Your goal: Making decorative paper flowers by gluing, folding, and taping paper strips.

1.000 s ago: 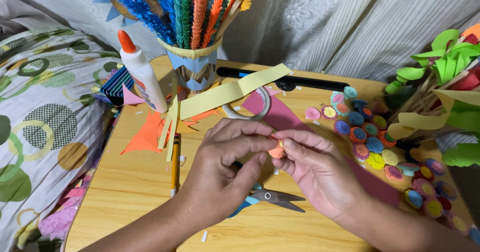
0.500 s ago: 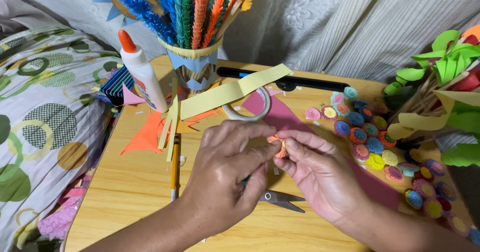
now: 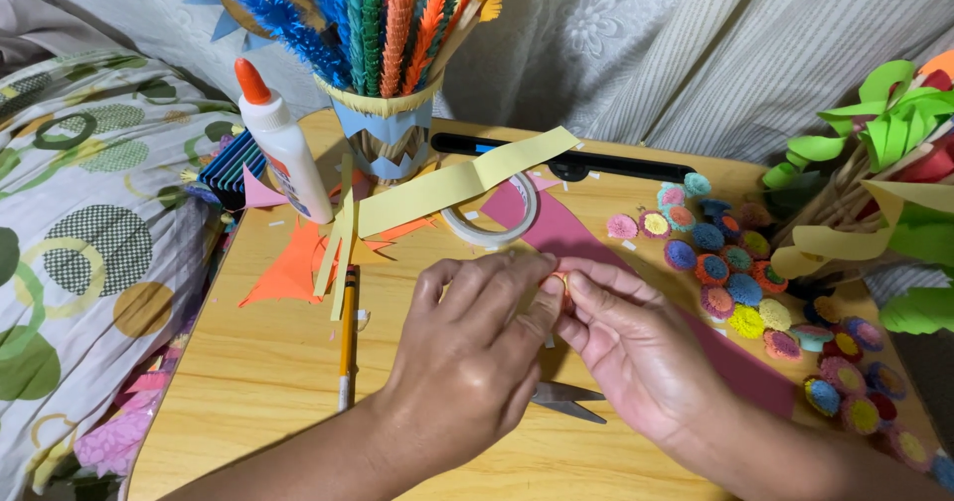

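While both hands meet over the wooden table [image 3: 248, 382], the left hand [image 3: 467, 352] and right hand [image 3: 636, 347] each close a fingertip grip on a small orange paper roll [image 3: 557, 282], mostly hidden between them, held above the maroon paper sheet [image 3: 566, 233]. Scissors [image 3: 566, 400] lie beneath the hands. Pencil [image 3: 347, 337] left; glue bottle [image 3: 283, 143] behind; paper pom flowers [image 3: 740, 287] right.

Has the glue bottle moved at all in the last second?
No. The glue bottle stands in the same spot beside the paper cup of sticks, left of it, as before.
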